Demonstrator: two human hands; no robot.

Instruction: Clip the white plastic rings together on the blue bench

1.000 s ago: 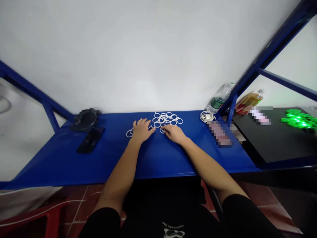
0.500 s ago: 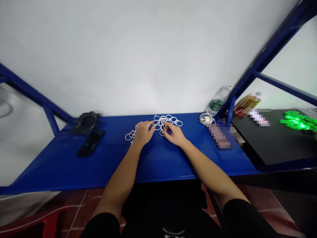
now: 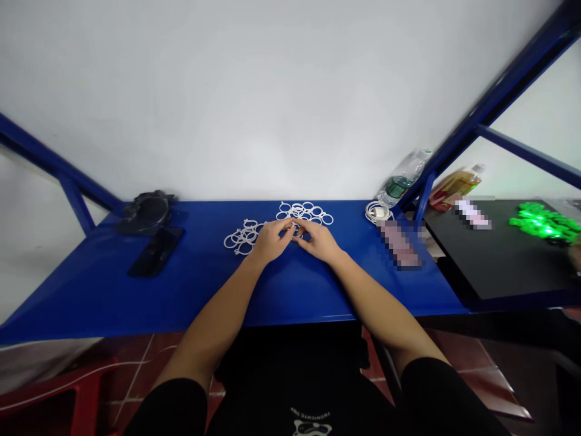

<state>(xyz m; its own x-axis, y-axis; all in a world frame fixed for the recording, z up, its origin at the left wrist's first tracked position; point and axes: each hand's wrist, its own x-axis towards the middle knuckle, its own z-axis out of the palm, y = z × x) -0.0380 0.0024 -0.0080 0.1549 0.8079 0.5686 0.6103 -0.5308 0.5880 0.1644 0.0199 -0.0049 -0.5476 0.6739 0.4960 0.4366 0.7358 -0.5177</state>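
My left hand (image 3: 272,240) and my right hand (image 3: 319,241) meet over the blue table (image 3: 295,297), thumbs and fingertips curled inward. Between them shows part of a white ring (image 3: 298,232), pinched by both hands; the fingers cover most of it. Just beyond the hands lies a cluster of thin white rings (image 3: 316,211), some overlapping. Left of my left hand is a second heap of white rings (image 3: 244,237), a few with small tabs on the rim.
At left lie a black phone-like slab (image 3: 157,251) and a dark bundle (image 3: 149,212). At right are a coiled white cable with a charger (image 3: 378,212), a water bottle (image 3: 402,181) and a blurred-out object (image 3: 400,243). A black table (image 3: 490,266) beyond holds glowing green items (image 3: 544,221).
My hands have come closer together, fingertips now nearly touching around a ring. More of the left heap shows beside my left hand. The view has shifted slightly.
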